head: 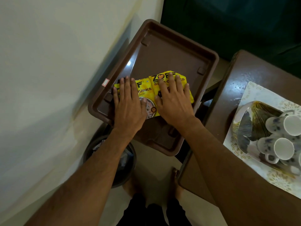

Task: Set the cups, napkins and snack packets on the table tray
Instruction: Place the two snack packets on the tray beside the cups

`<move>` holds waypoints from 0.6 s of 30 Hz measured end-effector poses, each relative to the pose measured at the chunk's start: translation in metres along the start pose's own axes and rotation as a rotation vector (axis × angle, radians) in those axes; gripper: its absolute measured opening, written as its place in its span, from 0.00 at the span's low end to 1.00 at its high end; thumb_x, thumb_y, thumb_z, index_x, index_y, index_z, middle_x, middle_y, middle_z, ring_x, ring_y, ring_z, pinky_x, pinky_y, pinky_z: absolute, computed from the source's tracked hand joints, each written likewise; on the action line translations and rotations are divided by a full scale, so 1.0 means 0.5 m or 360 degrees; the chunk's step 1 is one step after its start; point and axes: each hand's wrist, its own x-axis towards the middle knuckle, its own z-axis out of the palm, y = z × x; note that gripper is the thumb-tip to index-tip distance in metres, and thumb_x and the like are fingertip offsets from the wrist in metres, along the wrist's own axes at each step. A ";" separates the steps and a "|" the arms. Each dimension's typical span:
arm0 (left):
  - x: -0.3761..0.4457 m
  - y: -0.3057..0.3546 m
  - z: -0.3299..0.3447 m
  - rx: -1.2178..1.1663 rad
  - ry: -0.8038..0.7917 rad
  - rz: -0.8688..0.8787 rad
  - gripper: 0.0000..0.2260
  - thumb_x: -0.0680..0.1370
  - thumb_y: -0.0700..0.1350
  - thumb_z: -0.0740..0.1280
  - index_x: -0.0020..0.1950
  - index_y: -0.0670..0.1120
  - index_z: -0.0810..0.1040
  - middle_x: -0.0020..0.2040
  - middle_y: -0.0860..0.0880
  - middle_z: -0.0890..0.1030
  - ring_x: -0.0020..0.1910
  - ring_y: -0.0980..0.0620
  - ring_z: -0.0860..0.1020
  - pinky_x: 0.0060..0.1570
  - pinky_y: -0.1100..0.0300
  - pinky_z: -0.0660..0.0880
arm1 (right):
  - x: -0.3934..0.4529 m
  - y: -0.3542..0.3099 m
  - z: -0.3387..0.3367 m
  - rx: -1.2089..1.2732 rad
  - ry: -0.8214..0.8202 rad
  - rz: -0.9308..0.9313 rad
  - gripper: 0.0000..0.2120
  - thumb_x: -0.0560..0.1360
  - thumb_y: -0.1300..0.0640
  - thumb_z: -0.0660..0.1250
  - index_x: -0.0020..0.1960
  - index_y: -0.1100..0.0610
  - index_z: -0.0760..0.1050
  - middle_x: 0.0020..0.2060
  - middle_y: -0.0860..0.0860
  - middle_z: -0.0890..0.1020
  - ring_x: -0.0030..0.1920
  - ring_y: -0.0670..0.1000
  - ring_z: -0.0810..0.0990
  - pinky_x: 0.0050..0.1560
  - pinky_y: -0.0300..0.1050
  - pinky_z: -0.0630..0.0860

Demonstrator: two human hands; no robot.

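Note:
Two yellow snack packets lie side by side in the brown table tray [171, 51], toward its near half. My left hand [128, 101] rests flat on the left packet [146, 90], fingers spread. My right hand [174, 100] presses flat on the right packet [158, 77], fingers spread. Several white cups [283, 141] with blue speckles lie on a glass dish [249, 121] at the right, on a patterned napkin [254, 93] or mat.
The dish and cups sit on a brown side table [231, 163] at the right. A dark round bin [123, 170] stands on the floor below the tray, by my feet. A pale wall [57, 62] runs along the left.

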 end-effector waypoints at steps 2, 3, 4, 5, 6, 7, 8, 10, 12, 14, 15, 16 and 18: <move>0.002 -0.001 0.000 0.0012 -0.0007 0.0010 0.35 0.85 0.58 0.54 0.85 0.41 0.48 0.86 0.39 0.50 0.85 0.42 0.47 0.83 0.39 0.47 | 0.005 0.010 0.006 0.0071 0.0007 0.0048 0.31 0.81 0.46 0.56 0.81 0.52 0.56 0.83 0.60 0.53 0.83 0.64 0.50 0.77 0.74 0.54; 0.003 -0.001 0.001 0.0017 -0.0006 0.0013 0.35 0.85 0.58 0.54 0.85 0.41 0.48 0.86 0.39 0.50 0.85 0.42 0.47 0.83 0.39 0.47 | 0.008 0.011 0.007 0.0095 -0.0005 0.0094 0.31 0.80 0.45 0.57 0.81 0.52 0.57 0.83 0.60 0.52 0.83 0.65 0.49 0.77 0.75 0.53; 0.004 -0.001 0.001 0.0021 -0.0003 0.0016 0.35 0.85 0.58 0.54 0.85 0.41 0.48 0.86 0.40 0.51 0.85 0.42 0.47 0.83 0.39 0.46 | 0.011 0.009 0.005 0.0110 -0.0025 0.0143 0.31 0.79 0.45 0.57 0.80 0.51 0.57 0.83 0.60 0.51 0.83 0.66 0.48 0.76 0.77 0.52; 0.005 -0.001 0.001 0.0019 0.0007 0.0017 0.34 0.85 0.58 0.54 0.85 0.41 0.48 0.86 0.40 0.51 0.85 0.42 0.48 0.83 0.39 0.46 | 0.013 0.005 0.004 0.0122 -0.0043 0.0179 0.30 0.79 0.44 0.58 0.79 0.51 0.58 0.83 0.61 0.51 0.82 0.68 0.48 0.75 0.78 0.52; 0.006 -0.001 0.001 0.0015 0.0019 0.0016 0.34 0.85 0.58 0.53 0.85 0.41 0.49 0.86 0.40 0.51 0.85 0.42 0.48 0.83 0.40 0.46 | 0.016 0.000 0.002 0.0135 -0.0050 0.0196 0.29 0.79 0.44 0.58 0.78 0.51 0.59 0.82 0.61 0.52 0.82 0.68 0.49 0.74 0.79 0.53; 0.006 0.000 0.001 0.0014 0.0030 0.0016 0.34 0.85 0.58 0.53 0.85 0.41 0.49 0.85 0.40 0.52 0.85 0.42 0.48 0.83 0.40 0.47 | 0.017 -0.005 0.000 0.0147 -0.0034 0.0202 0.28 0.79 0.43 0.59 0.76 0.50 0.61 0.81 0.60 0.55 0.81 0.68 0.51 0.73 0.78 0.56; 0.006 -0.001 0.001 0.0019 0.0038 0.0018 0.33 0.85 0.58 0.53 0.85 0.41 0.49 0.85 0.40 0.52 0.85 0.42 0.48 0.83 0.40 0.47 | 0.020 -0.007 -0.004 0.0157 0.0014 0.0209 0.26 0.80 0.42 0.59 0.74 0.50 0.65 0.80 0.59 0.59 0.80 0.66 0.56 0.71 0.76 0.61; 0.006 -0.001 0.000 0.0029 0.0045 0.0026 0.33 0.85 0.57 0.53 0.85 0.41 0.50 0.85 0.40 0.52 0.85 0.43 0.49 0.83 0.40 0.48 | 0.027 -0.004 -0.016 0.0241 0.0191 0.0294 0.21 0.81 0.40 0.59 0.68 0.50 0.72 0.72 0.56 0.68 0.73 0.61 0.66 0.66 0.68 0.70; 0.006 -0.001 -0.001 0.0013 0.0043 0.0028 0.33 0.85 0.56 0.54 0.85 0.41 0.51 0.85 0.40 0.52 0.85 0.43 0.49 0.83 0.40 0.48 | 0.042 0.011 -0.030 0.0422 0.0357 0.0482 0.18 0.82 0.42 0.60 0.65 0.53 0.73 0.66 0.57 0.72 0.66 0.59 0.71 0.61 0.62 0.74; 0.006 -0.002 -0.001 0.0000 0.0037 0.0031 0.33 0.85 0.56 0.55 0.85 0.42 0.51 0.85 0.40 0.52 0.85 0.43 0.49 0.83 0.39 0.48 | 0.061 0.029 -0.044 0.0557 0.0405 0.0656 0.18 0.83 0.46 0.61 0.68 0.56 0.71 0.64 0.59 0.73 0.63 0.61 0.74 0.59 0.56 0.74; 0.006 -0.002 -0.001 0.0005 0.0036 0.0032 0.33 0.85 0.56 0.55 0.85 0.41 0.51 0.85 0.40 0.52 0.85 0.43 0.49 0.83 0.39 0.48 | 0.071 0.036 -0.050 0.0591 0.0378 0.0702 0.19 0.83 0.47 0.61 0.70 0.56 0.71 0.65 0.60 0.75 0.63 0.62 0.75 0.59 0.53 0.73; 0.006 -0.002 -0.002 0.0011 0.0035 0.0032 0.33 0.85 0.56 0.55 0.85 0.41 0.51 0.85 0.40 0.52 0.85 0.43 0.49 0.83 0.39 0.48 | 0.079 0.042 -0.055 0.0605 0.0336 0.0716 0.20 0.84 0.48 0.60 0.71 0.57 0.70 0.64 0.60 0.76 0.63 0.62 0.76 0.58 0.50 0.72; 0.007 -0.001 -0.003 0.0017 0.0028 0.0026 0.33 0.85 0.57 0.55 0.85 0.41 0.50 0.85 0.40 0.52 0.85 0.43 0.49 0.83 0.39 0.48 | 0.091 0.046 -0.063 0.0640 0.0275 0.0707 0.20 0.83 0.49 0.61 0.71 0.57 0.71 0.64 0.59 0.79 0.64 0.60 0.78 0.59 0.49 0.74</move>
